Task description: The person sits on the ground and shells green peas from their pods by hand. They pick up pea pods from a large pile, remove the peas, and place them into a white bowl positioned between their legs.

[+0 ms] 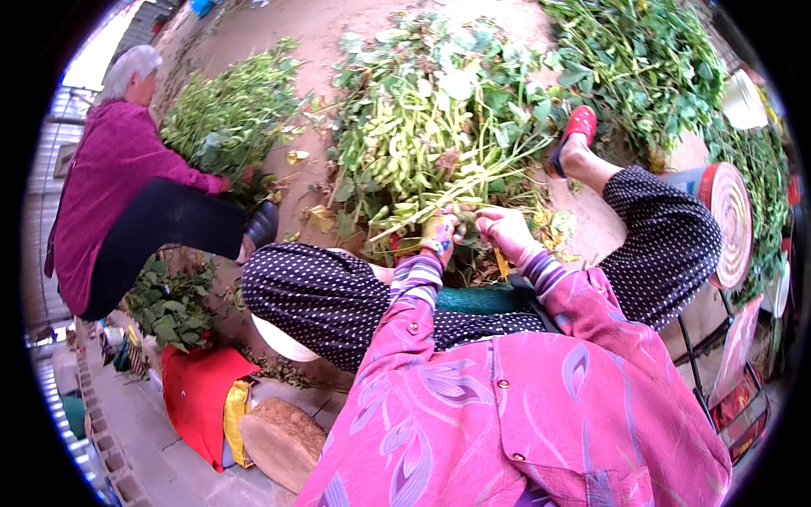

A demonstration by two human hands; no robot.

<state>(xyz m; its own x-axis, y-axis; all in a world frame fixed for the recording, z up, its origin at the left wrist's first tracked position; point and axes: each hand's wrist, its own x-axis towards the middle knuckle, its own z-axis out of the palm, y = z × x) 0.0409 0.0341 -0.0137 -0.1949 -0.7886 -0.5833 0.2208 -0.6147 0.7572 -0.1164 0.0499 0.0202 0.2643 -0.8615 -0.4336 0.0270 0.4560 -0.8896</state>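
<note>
My left hand, in a patterned glove, grips green bean-plant stems that reach up and to the right in front of me. Close beside it on the right, my right hand has its fingers bent near the same stems; whether a pod is pinched between them is too small to tell. Just beyond both hands lies a large heap of uprooted bean plants with many green pods and leaves. Part of a dark green object shows between my forearms and my lap.
Another person sits at the left, beside a second plant heap. More plants lie at the upper right, near a white bucket and a round drum. A red cloth and a wood block stand lower left.
</note>
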